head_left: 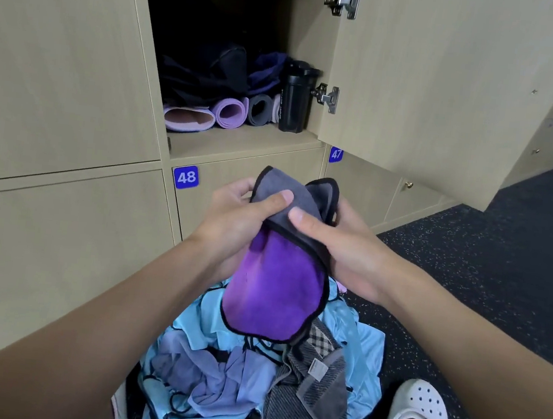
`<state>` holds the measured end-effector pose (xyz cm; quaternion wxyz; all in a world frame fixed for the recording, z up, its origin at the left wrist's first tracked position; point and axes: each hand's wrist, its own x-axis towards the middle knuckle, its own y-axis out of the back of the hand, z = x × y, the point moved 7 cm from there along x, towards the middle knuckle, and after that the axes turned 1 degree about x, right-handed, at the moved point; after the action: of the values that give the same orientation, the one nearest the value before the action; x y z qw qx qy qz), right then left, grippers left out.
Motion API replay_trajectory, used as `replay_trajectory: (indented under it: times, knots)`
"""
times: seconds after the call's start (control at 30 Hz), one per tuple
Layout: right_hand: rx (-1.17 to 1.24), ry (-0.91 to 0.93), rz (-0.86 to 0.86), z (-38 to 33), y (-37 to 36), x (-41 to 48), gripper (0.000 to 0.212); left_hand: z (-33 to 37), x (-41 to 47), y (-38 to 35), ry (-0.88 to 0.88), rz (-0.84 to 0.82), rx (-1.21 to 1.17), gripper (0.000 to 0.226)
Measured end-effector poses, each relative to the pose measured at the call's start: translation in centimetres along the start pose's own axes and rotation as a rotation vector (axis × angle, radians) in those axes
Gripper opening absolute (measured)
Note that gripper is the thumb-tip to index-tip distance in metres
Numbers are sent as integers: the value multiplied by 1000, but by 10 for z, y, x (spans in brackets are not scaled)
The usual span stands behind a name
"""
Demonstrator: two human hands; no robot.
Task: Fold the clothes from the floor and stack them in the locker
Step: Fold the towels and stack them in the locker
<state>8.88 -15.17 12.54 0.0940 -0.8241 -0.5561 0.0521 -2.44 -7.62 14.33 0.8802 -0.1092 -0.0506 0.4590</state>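
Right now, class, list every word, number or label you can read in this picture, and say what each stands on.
"48": white on a blue tag on the door below the open locker.
"47": white on a second blue tag, one door to the right.
Black bottle in the open locker: white print down its side, too small to read.
Sewn label on the grey towel: blurred, unreadable.

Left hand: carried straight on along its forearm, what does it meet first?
Past the cloth it grips, the left hand would probably reach the closed door numbered 48; depth is unclear.
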Motion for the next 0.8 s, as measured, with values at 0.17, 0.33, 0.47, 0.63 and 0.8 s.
replay_trajectory:
  times: [0.17, 0.33, 0.47, 0.63, 0.8]
  knots:
    - [-188, 121, 237, -5, 7, 5, 43, 4, 0, 12, -118, 233, 253, 39]
    - [66, 95, 328, -7, 14, 9, 35, -19, -11, -16, -20, -34, 458, 49]
    - [60, 31, 178, -7, 6, 6, 25, -22, -15, -18, -41, -45, 379, 25]
    - [-123, 23, 174, -10, 5, 1, 21, -11, -14, -11, -111, 35, 223, 9]
    - [-243, 22, 413, -14, 37, 4, 17, -2, 0, 15, -120, 220, 205, 6]
